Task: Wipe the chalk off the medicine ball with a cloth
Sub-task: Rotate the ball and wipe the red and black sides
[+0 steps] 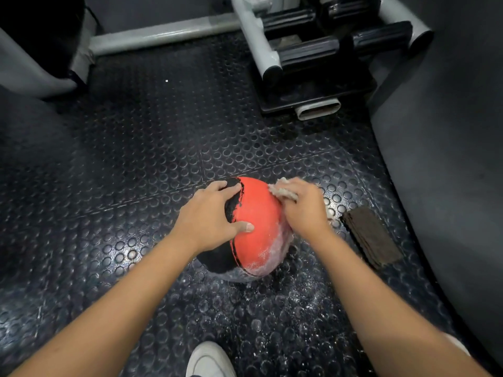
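White shoe (pixel 209 359) on chalk-dusted studded floor (pixel 152 148); left hand (pixel 209 214) splayed on medicine ball (pixel 258 229), right hand (pixel 304 209) grips cloth (pixel 283 190)

The right hand (pixel 302 206) is hiding most of the blurring cloth (pixel 281 189) on the medicine ball (pixel 258 213); nearer than the ball, the frame edge is cropping a white shoe (pixel 208 360); beyond it, a speck (pixel 166 81) is showing too small to identify.

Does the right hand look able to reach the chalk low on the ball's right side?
Probably yes: the right hand, holding the cloth, is on the medicine ball just above that chalk, with nothing between them.
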{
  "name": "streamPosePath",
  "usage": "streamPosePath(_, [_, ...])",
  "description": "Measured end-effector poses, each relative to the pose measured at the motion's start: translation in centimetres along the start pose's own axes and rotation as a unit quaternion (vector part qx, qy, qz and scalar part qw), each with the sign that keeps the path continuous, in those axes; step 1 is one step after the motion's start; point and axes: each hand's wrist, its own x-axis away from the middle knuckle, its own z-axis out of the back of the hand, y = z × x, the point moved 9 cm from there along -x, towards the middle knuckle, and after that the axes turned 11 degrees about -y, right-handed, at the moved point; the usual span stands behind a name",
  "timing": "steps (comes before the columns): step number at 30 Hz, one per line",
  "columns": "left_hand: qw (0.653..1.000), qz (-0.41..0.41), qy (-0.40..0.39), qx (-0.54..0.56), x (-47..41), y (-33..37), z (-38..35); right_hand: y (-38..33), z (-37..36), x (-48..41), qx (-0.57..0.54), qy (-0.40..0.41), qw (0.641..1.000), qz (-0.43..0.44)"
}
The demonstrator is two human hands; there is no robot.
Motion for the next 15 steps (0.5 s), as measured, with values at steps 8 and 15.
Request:
streamPosePath(8, [0.999,-0.003,0.0,-0.032,-0.3,1.0,0.1,0.6,-0.1,0.8,0.032,0.053,0.998,-0.016])
streamPosePath(15, [1.0,0.014,-0.003,-0.017,-0.9,0.7,0.4,0.9,0.3,-0.5,0.023,0.02,0.999,-0.023])
